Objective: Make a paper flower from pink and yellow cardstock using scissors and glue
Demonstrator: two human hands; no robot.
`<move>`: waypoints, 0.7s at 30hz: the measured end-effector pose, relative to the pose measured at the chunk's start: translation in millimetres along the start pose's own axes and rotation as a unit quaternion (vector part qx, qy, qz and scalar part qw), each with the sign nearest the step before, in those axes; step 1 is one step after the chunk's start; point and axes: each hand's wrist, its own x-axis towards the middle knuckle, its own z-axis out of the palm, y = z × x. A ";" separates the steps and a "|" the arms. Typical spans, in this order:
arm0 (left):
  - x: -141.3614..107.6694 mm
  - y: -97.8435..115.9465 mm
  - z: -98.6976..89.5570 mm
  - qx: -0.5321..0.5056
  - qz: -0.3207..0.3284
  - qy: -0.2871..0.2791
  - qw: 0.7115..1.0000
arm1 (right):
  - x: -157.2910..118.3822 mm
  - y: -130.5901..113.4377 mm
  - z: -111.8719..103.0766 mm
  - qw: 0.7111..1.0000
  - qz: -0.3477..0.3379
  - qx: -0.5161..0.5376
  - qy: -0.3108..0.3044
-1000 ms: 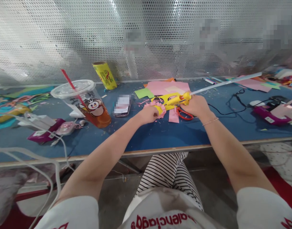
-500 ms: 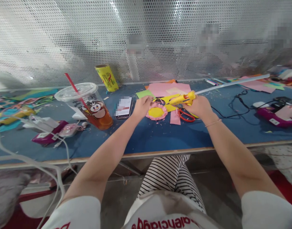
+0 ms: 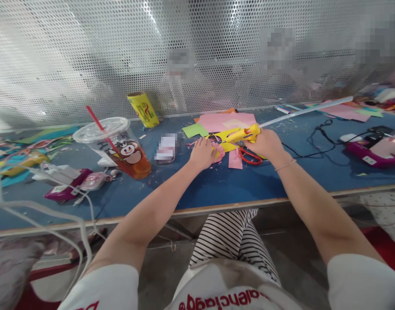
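Observation:
My right hand [image 3: 267, 144] is wrapped round a yellow hot glue gun [image 3: 244, 135], its nozzle pointing left. A long clear glue stick [image 3: 310, 112] sticks out of the gun's back end. On the table, my left hand [image 3: 203, 153] lies with fingers stretched over a yellow paper disc with a ruffled pink paper edge [image 3: 220, 153], covering most of it. The nozzle is close to the ruffle's upper right; I cannot tell whether they touch. Yellow paper [image 3: 230, 146] lies under the gun. Red-handled scissors [image 3: 250, 156] and a pink paper strip [image 3: 235, 159] lie just below it.
A lidded drink cup [image 3: 129, 150] with a red straw, a phone [image 3: 166, 148] and a yellow cardboard tube [image 3: 144, 110] stand or lie to the left. Pink paper sheets [image 3: 225, 120] lie behind. Purple power strips [image 3: 371, 156] with cables sit at both sides. A perforated metal panel [image 3: 213, 51] rises behind the table.
My left hand has moved right and nearer to me, from the disc's left edge to lying over it. The glue gun stays in my right hand, with its nozzle nearer the ruffle.

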 end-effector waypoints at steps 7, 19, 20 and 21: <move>-7.9 7.2 8.7 0.029 -0.031 -0.079 0.996 | -1.3 -2.7 -2.1 1.000 -0.004 0.009 -0.007; -6.2 2.7 21.1 0.039 -0.083 -0.122 0.988 | -0.8 -2.2 -1.5 1.000 0.009 0.009 -0.018; -6.0 1.9 22.0 0.042 -0.085 -0.121 0.988 | -0.8 -2.1 -1.4 1.000 0.010 0.009 -0.018; -6.0 1.3 22.5 0.045 -0.085 -0.119 0.988 | -0.8 -2.0 -1.2 1.000 0.011 0.008 -0.018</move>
